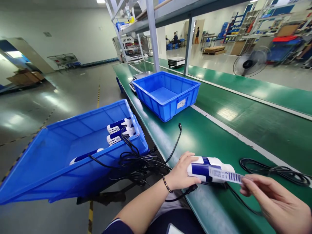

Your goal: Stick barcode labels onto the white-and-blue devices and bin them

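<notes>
My left hand (181, 174) is wrapped round one end of a white-and-blue device (203, 169) lying on the green bench top, steadying it. What kind of device it is, I cannot tell. Between the thumb and fingers of my right hand (273, 198) is one end of a printed label (225, 175) with a barcode-like square and dark stripes. The label's other end lies over the device's side; whether it is stuck down there I cannot tell. Black cable runs beneath and beside the device, and a cable plug (191, 189) rests near my left wrist.
Left of the bench stands a blue bin (80, 130) with several similar devices (118, 126) in it, their black cables (143, 161) draped over its rim. Another blue bin (168, 107) sits farther along the green bench (219, 136). A coiled cable (275, 170) lies at right.
</notes>
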Motion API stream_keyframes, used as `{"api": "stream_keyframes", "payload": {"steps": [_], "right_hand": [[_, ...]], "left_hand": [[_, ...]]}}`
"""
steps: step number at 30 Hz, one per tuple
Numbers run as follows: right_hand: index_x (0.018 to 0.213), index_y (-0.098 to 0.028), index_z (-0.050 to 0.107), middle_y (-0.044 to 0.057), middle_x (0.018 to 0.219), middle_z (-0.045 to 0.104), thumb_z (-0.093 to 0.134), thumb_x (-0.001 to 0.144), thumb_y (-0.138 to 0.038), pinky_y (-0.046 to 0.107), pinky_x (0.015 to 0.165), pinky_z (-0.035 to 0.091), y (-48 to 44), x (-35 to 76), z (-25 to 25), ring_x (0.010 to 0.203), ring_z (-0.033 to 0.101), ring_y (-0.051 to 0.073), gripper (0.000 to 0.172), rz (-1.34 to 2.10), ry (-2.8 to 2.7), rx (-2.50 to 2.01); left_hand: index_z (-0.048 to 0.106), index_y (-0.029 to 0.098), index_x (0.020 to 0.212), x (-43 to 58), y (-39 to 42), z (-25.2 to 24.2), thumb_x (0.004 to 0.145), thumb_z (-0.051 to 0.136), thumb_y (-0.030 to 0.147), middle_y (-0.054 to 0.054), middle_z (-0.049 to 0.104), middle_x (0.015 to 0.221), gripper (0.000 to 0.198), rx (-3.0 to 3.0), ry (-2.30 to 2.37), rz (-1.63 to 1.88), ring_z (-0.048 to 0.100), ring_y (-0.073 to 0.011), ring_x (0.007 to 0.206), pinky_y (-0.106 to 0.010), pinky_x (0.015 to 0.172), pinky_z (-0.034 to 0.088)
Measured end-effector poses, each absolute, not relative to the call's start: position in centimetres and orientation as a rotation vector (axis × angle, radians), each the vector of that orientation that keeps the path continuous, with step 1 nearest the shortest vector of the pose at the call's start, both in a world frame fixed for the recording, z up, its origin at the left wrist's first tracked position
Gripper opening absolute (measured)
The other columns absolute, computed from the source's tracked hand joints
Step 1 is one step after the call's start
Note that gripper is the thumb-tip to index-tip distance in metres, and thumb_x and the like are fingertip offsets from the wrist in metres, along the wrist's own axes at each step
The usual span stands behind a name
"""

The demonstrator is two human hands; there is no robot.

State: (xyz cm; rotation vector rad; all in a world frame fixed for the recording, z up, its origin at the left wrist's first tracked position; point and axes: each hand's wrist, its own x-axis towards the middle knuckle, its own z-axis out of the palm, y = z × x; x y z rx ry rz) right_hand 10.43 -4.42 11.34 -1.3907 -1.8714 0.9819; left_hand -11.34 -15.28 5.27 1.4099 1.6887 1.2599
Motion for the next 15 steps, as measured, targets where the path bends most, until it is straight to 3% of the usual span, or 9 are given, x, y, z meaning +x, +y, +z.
{"api": "stream_keyframes", "payload": {"steps": [3,7,15], "right_hand": [[0.079,-0.023,0.065,0.003,0.065,0.063,0.066,0.063,-0.058,0.025,0.056,0.055,-4.4,9.2,11.0,0.057,0.060,0.018,0.038,1.221,-1.811,-1.347],[0.076,-0.021,0.066,0.005,0.064,0.063,0.068,0.061,-0.057,0.022,0.053,0.053,-4.6,8.5,9.7,0.054,0.060,0.017,0.040,1.385,-1.806,-1.336],[0.073,-0.021,0.066,0.005,0.066,0.065,0.065,0.062,-0.060,0.020,0.058,0.054,-5.1,8.0,8.7,0.058,0.062,0.018,0.040,1.241,-1.923,-1.388]], "left_hand": [[0.049,0.014,0.119,-11.2,-15.2,5.2,0.054,0.081,0.028,-0.017,0.041,0.131,0.074,1.461,1.666,1.329,0.025,-0.0290,0.134,-0.050,0.113,0.020],[0.048,0.015,0.115,-10.5,-15.3,4.9,0.062,0.075,0.038,-0.015,0.049,0.123,0.064,1.466,1.651,1.506,0.036,-0.0275,0.128,-0.050,0.111,0.024],[0.047,0.014,0.115,-10.2,-14.9,4.6,0.064,0.071,0.044,-0.017,0.053,0.116,0.063,1.562,1.641,1.609,0.046,-0.0258,0.119,-0.048,0.111,0.025]]}}
